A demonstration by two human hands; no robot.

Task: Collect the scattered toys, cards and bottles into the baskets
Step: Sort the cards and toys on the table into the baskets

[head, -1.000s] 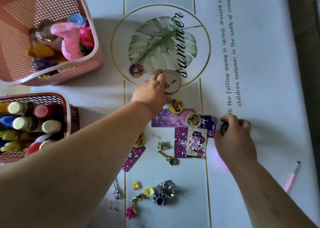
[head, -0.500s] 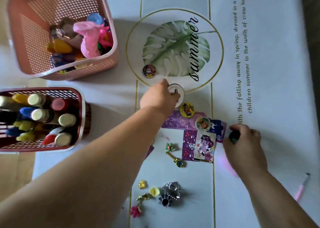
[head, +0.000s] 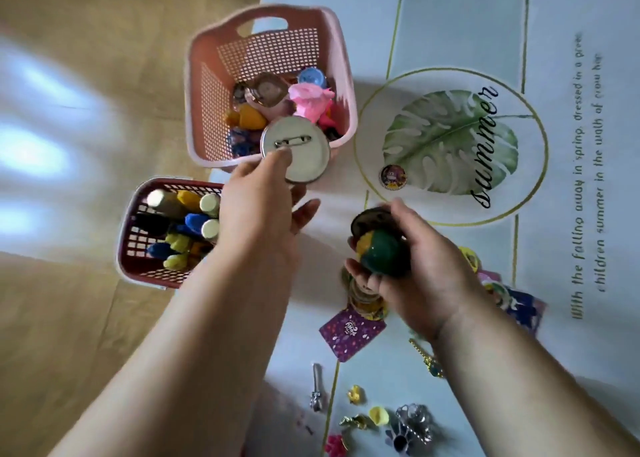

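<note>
Both baskets were part-filled: toys in the pink basket [head: 189,110] at the cloth's [head: 457,23] far-left corner, bottles in the red basket [head: 127,238] on its left edge. Our left hand [head: 256,210] pinched a big pin badge [head: 298,151] over the pink basket's near rim, and our right hand [head: 419,269] gripped a green-and-yellow toy [head: 382,252]. A small badge [head: 392,177], a purple card [head: 351,332] and trinkets [head: 412,422] by the near edge lay uncollected. Blur hid whatever else our right hand held.

Pink basket [head: 207,103]: top open, room above my heaped toys [head: 308,104]. Red basket [head: 128,228]: packed tight with bottles [head: 194,221].
</note>
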